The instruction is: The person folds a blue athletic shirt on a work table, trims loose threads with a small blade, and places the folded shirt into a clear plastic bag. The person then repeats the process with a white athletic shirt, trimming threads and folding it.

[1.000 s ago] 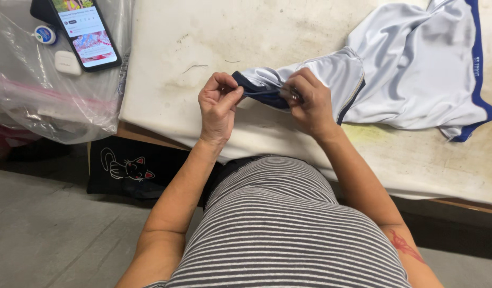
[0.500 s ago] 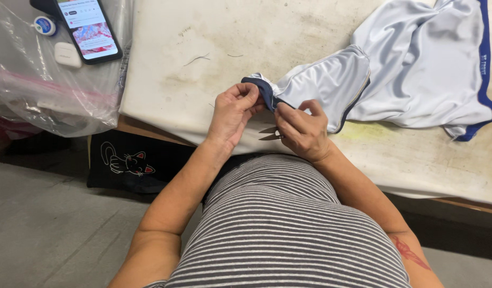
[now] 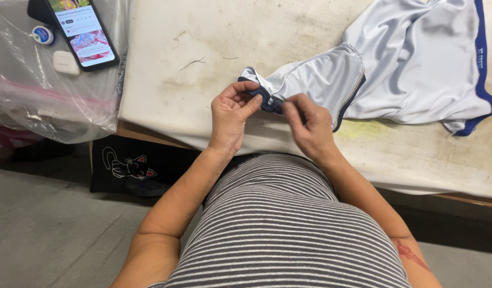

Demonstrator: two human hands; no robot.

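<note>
Both hands pinch the dark cuff (image 3: 261, 95) of the white garment (image 3: 416, 64), left hand (image 3: 231, 114) at nine o'clock bracing it. The right hand (image 3: 309, 127) at three o'clock nips its edge, holding the fabric taut above the surface (image 3: 203, 64).

Garment workshop, stained padded worktable (image 3: 214, 69), sports jersey (image 3: 416, 69)

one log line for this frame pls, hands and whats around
left hand: pinches navy cuff | right hand: pinches same cuff | white garment: spread on table | phone: lit, on plastic bag
</note>
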